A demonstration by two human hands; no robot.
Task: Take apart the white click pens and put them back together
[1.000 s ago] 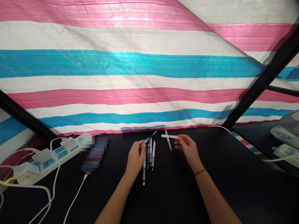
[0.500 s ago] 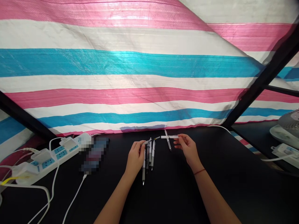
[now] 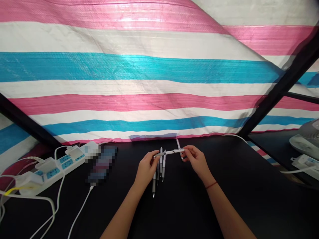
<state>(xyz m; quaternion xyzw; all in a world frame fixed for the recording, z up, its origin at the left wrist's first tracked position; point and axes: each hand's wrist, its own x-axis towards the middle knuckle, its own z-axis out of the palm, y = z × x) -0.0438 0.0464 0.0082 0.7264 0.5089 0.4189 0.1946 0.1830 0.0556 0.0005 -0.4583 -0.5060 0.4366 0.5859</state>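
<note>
Between my two hands a white and grey pen [image 3: 171,152] is held almost level above the black desk. My left hand [image 3: 147,167] pinches its grey grip end, the tip pointing left. The white barrel's right end, with the clip, is pinched by the fingers of my right hand [image 3: 196,160]. Under and beside my left hand lie several similar pens [image 3: 163,169] side by side, tips toward me; my fingers partly hide them. Behind the held pen's right end, another white pen [image 3: 177,143] lies on the desk, partly covered by my right fingers.
At left sits a white power strip [image 3: 62,164] with plugs and tangled white cables [image 3: 58,196]. A blurred-out phone [image 3: 102,164] lies beside it on a charging cable. A striped sheet [image 3: 159,69] hangs behind the desk [image 3: 189,205]. A fan [image 3: 307,136] stands at right.
My right hand has moved slightly left, bringing the white barrel onto the grey part with its exposed refill. The two pieces, apart before, now form one line.
</note>
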